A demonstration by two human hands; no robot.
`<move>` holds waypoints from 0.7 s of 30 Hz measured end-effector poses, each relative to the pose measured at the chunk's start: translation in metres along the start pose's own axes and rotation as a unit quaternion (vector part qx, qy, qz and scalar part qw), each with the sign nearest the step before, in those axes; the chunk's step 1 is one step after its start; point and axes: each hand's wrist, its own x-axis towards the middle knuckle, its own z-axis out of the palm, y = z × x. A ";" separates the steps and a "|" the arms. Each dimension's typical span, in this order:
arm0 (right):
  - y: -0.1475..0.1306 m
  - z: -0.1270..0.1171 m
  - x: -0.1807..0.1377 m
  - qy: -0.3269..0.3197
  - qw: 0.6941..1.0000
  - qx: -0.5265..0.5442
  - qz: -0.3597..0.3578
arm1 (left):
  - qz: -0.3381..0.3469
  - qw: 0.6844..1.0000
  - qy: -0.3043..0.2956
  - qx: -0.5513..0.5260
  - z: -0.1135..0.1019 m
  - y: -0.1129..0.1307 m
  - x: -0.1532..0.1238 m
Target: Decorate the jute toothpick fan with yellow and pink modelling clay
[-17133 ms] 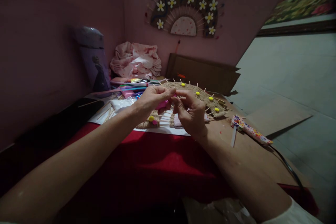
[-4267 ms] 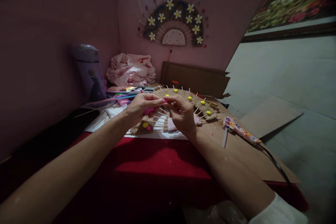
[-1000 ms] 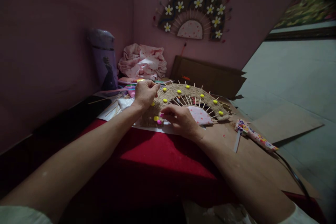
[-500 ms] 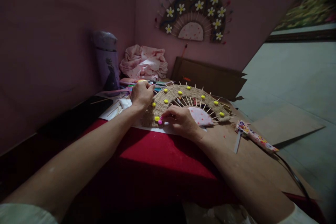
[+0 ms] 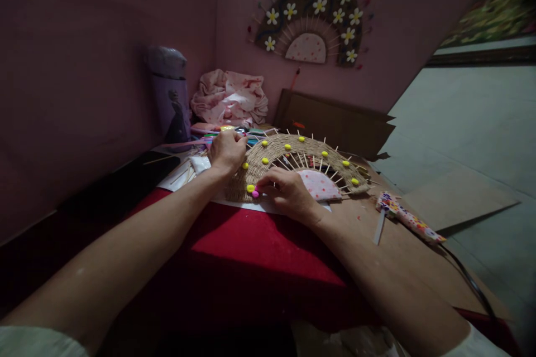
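Observation:
A half-round woven twine fan (image 5: 276,152) with thin sticks lies in front of me, dotted with yellow oval pieces (image 5: 301,139). Its inner half-disc (image 5: 317,184) is pale pink with dots. My right hand (image 5: 287,194) is pinched at the fan's lower left, its fingertips at small pink pieces (image 5: 255,194) beside a yellow oval (image 5: 250,188). My left hand (image 5: 228,150) is closed at the fan's upper left edge; a tiny pink spot shows at its fingertips, too small to name.
A floral-wrapped glue gun (image 5: 408,218) with a cord lies right on brown cardboard (image 5: 402,268). Behind are a purple bottle (image 5: 170,97), crumpled pink cloth (image 5: 230,97) and leaning cardboard (image 5: 330,122). A flowered fan (image 5: 307,22) hangs on the wall. Red cloth (image 5: 259,251) covers the near edge.
Both hands stay almost where they were, the right fingertips still at the pink pieces. The view has shifted very slightly.

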 end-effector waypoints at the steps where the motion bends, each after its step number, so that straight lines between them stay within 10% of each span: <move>1: 0.000 0.000 0.000 -0.001 1.000 -0.001 0.001 | 0.002 1.000 -0.001 -0.004 0.000 0.000 0.000; 21: 0.003 -0.007 0.001 0.004 1.000 -0.030 -0.009 | 0.017 1.000 0.013 0.011 -0.001 0.003 -0.004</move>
